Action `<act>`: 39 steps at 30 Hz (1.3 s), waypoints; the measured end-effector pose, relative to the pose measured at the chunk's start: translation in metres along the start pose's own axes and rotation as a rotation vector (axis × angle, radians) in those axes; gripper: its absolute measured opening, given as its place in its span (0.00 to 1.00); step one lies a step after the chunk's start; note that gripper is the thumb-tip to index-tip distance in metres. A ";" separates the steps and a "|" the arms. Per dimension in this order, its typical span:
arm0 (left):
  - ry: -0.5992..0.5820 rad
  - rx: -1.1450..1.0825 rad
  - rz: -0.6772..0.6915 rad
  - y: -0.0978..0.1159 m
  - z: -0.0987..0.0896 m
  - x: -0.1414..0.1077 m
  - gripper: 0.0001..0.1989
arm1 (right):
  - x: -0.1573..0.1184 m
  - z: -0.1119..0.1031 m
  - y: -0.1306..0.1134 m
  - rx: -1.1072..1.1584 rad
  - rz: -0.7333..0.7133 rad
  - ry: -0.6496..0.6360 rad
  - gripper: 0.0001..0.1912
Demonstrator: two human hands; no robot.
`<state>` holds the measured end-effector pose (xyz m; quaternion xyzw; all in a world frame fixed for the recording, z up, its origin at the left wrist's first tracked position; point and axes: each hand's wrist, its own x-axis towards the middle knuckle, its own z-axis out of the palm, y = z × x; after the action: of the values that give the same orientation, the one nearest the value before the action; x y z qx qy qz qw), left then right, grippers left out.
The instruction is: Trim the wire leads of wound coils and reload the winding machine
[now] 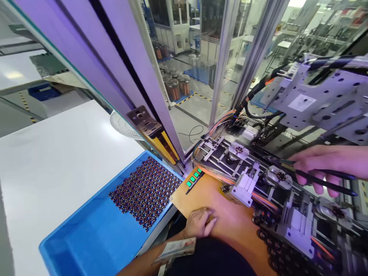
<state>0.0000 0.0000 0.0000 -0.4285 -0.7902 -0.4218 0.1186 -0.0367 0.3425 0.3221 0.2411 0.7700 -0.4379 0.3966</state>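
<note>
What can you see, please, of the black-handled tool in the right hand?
The black-handled tool looks like pliers: two slim handles, spread apart, and a narrow, apparently metal front end. The right hand holds it at the machine, the front end pointing left. Blur hides whether its tip touches anything.

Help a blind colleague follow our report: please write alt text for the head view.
A person's right hand grips a plier-like tool with black handles beside a machine's metal fixtures, while the left hand rests on an orange board. To the left, a blue tray holds many small dark parts.
</note>
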 end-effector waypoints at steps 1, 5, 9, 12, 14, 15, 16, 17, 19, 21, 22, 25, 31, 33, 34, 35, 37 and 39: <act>-0.004 -0.003 0.001 0.000 0.000 0.001 0.05 | -0.002 0.000 0.009 0.012 0.011 0.012 0.29; -0.018 -0.009 0.000 0.001 -0.001 0.003 0.06 | -0.006 0.008 0.036 0.092 0.062 0.049 0.25; -0.035 -0.007 0.002 0.002 -0.002 0.002 0.06 | -0.005 0.014 0.049 0.082 0.046 0.007 0.23; -0.059 -0.004 0.000 0.002 -0.003 0.002 0.05 | -0.004 0.017 0.051 0.099 0.085 0.033 0.19; -0.068 -0.005 0.002 0.002 -0.003 0.002 0.05 | -0.003 0.019 0.051 0.132 0.113 0.085 0.16; -0.071 -0.007 0.004 0.002 -0.003 0.002 0.05 | -0.003 0.020 0.050 0.136 0.123 0.103 0.15; -0.074 -0.008 0.004 0.002 -0.003 0.003 0.05 | -0.003 0.021 0.049 0.135 0.124 0.116 0.15; -0.076 -0.009 0.005 0.002 -0.003 0.003 0.05 | -0.003 0.022 0.049 0.131 0.123 0.118 0.16; -0.079 -0.011 0.003 0.002 -0.002 0.003 0.04 | -0.002 0.022 0.048 0.119 0.117 0.110 0.17; -0.080 -0.015 0.000 0.002 -0.002 0.003 0.04 | -0.002 0.022 0.048 0.106 0.108 0.106 0.19; -0.081 -0.017 -0.002 0.002 -0.002 0.003 0.04 | -0.002 0.022 0.049 0.099 0.108 0.107 0.19; -0.083 -0.021 -0.004 0.001 -0.002 0.002 0.04 | -0.001 0.022 0.050 0.064 0.121 0.105 0.21; -0.076 -0.021 0.010 0.000 -0.001 0.001 0.04 | -0.004 0.022 0.044 -0.009 0.170 0.086 0.24; -0.078 -0.022 0.009 0.000 -0.001 0.001 0.05 | -0.004 0.021 0.041 -0.017 0.199 0.063 0.24; -0.079 -0.023 0.009 0.000 -0.001 0.001 0.05 | -0.003 0.021 0.041 -0.019 0.211 0.051 0.24; -0.081 -0.025 0.010 0.000 -0.002 0.001 0.05 | -0.002 0.021 0.041 -0.020 0.218 0.051 0.23; -0.084 -0.027 0.011 0.000 -0.002 0.001 0.05 | 0.001 0.021 0.045 -0.019 0.207 0.050 0.23; -0.083 -0.024 0.013 0.000 -0.002 0.000 0.04 | 0.003 0.021 0.052 -0.002 0.110 0.051 0.22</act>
<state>-0.0006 -0.0013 0.0016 -0.4520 -0.7867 -0.4121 0.0832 0.0077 0.3504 0.2880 0.2935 0.7659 -0.4083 0.4007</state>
